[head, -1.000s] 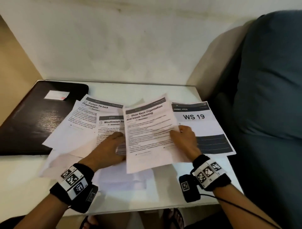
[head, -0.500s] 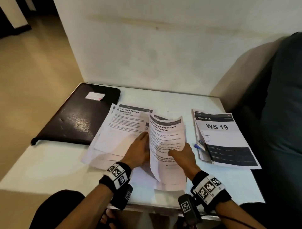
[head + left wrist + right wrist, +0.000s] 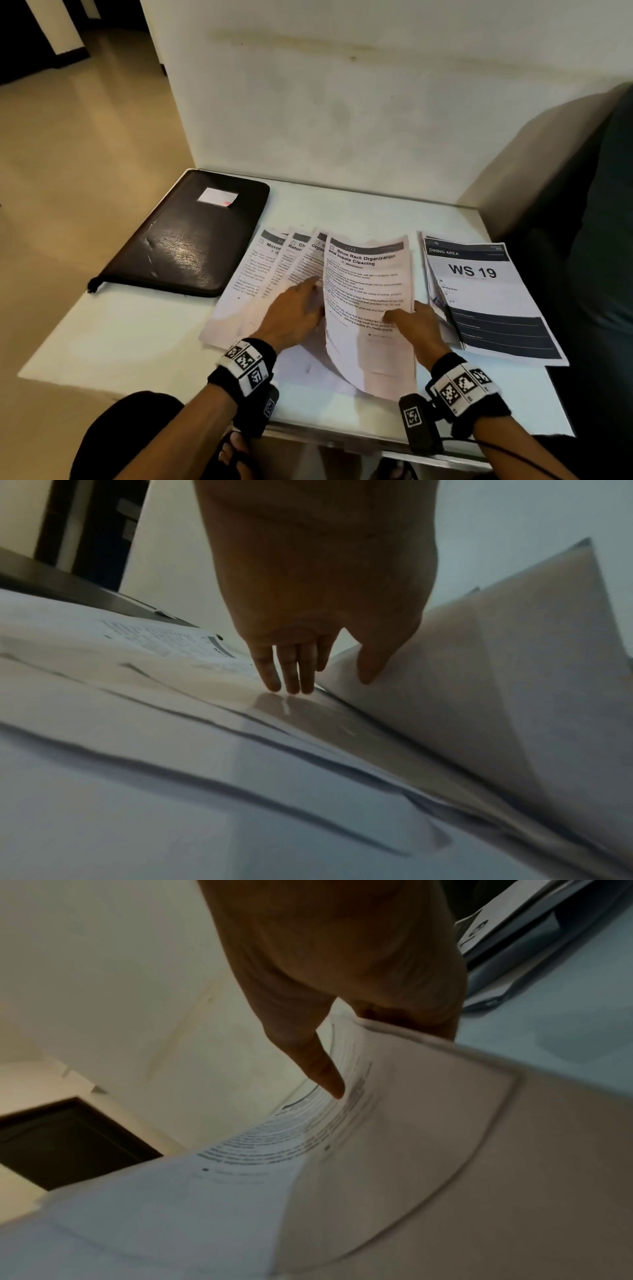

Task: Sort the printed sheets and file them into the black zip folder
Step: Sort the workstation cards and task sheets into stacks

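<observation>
The black zip folder (image 3: 185, 236) lies shut at the table's back left, and shows as a dark patch (image 3: 68, 1137) in the right wrist view. Several printed sheets (image 3: 274, 274) fan out beside it. My left hand (image 3: 298, 308) presses flat on them with straight fingers (image 3: 291, 674), its thumb against the raised pages. My right hand (image 3: 411, 325) pinches the "Shoe Rack Organization" sheets (image 3: 370, 291), thumb (image 3: 325, 1074) on top and fingers hidden beneath. Those sheets (image 3: 377, 1150) curve up off the table.
A separate stack topped by the "WS 19" page (image 3: 479, 291) lies at the table's right, next to a dark sofa (image 3: 599, 240). The white table (image 3: 120, 335) meets a wall behind. Its front edge is by my wrists.
The Shoe Rack sheets, curled narrow half a second ago, now spread wider in my right hand. Under my left hand the other sheets have fanned out, showing more headings.
</observation>
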